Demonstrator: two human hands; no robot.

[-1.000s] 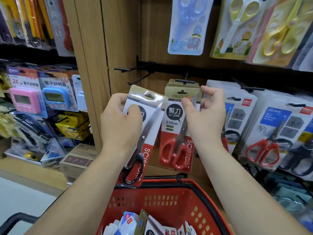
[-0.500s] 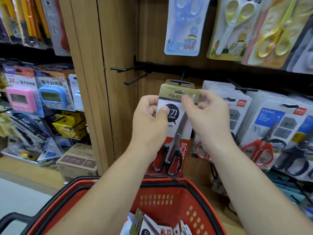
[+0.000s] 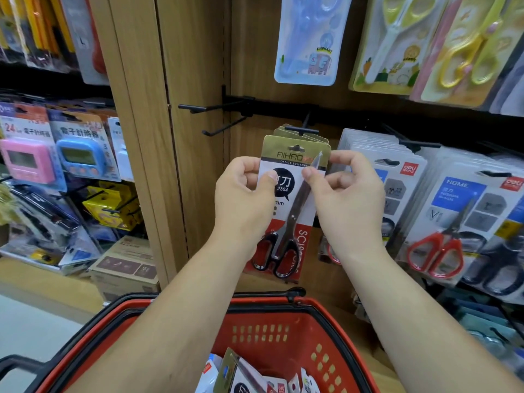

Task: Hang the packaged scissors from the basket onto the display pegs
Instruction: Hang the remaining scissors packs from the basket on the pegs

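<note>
A carded pack of black-handled scissors point(image 3: 295, 205) with a gold top strip is held upright in front of the shelf. My left hand point(image 3: 242, 202) grips its left edge, thumb on the front. My right hand point(image 3: 344, 194) pinches its right edge near the top. The pack's hang hole sits just below and in front of a black display peg point(image 3: 296, 129), on which several like packs hang behind it. A red basket point(image 3: 283, 330) below holds more packaged scissors point(image 3: 241, 375).
Two bare black pegs point(image 3: 198, 109) jut out to the left of the held pack. Red-handled scissor packs point(image 3: 442, 219) hang to the right, children's scissors point(image 3: 309, 41) above. A wooden upright point(image 3: 147, 137) separates a bay of timers point(image 3: 76, 148) on the left.
The pack with black handles has moved from the left into line with the peg and up toward it. Both hands now hold this one pack. The red-handled pack behind is covered.
</note>
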